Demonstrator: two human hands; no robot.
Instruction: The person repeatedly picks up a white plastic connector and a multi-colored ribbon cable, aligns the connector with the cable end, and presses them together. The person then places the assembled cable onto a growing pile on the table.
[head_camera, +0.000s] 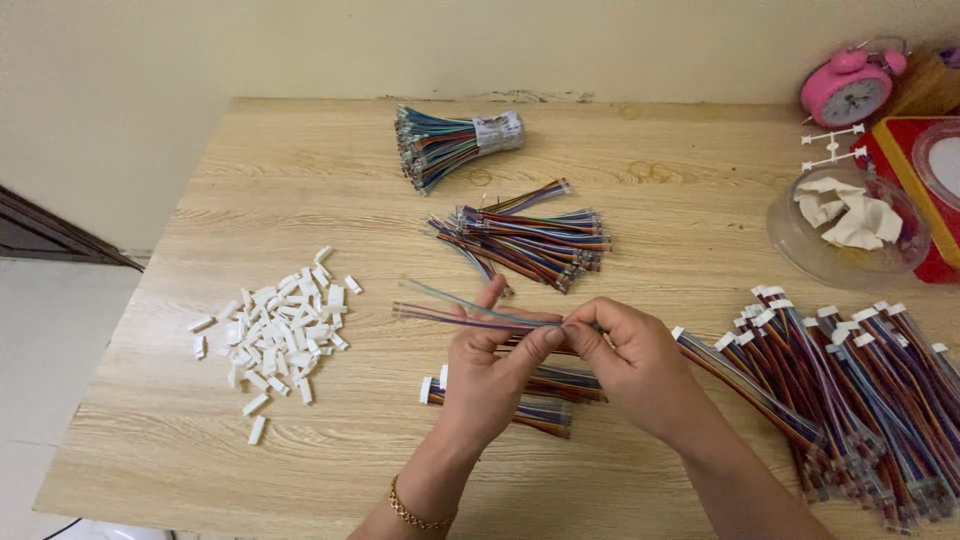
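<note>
A: Where's the wire strip?

B: The wire strip (460, 312) is mid-table, pinched between both hands, its free end sticking out toward 9 o'clock.

A: Hands?

B: Left hand (487, 375) is closed on it, thumb and fingers pinching, index finger raised. Right hand (625, 358) pinches the same spot from 3 o'clock, fingers narrow.

A: Around them?

B: White plugs (277, 330) at 9 o'clock. Loose wires (530, 238) at 12, tied bundle (450, 142) beyond. Finished cables (850, 380) at 3, a few more (545, 400) under the hands. Bowl (800, 240) at 2.
</note>
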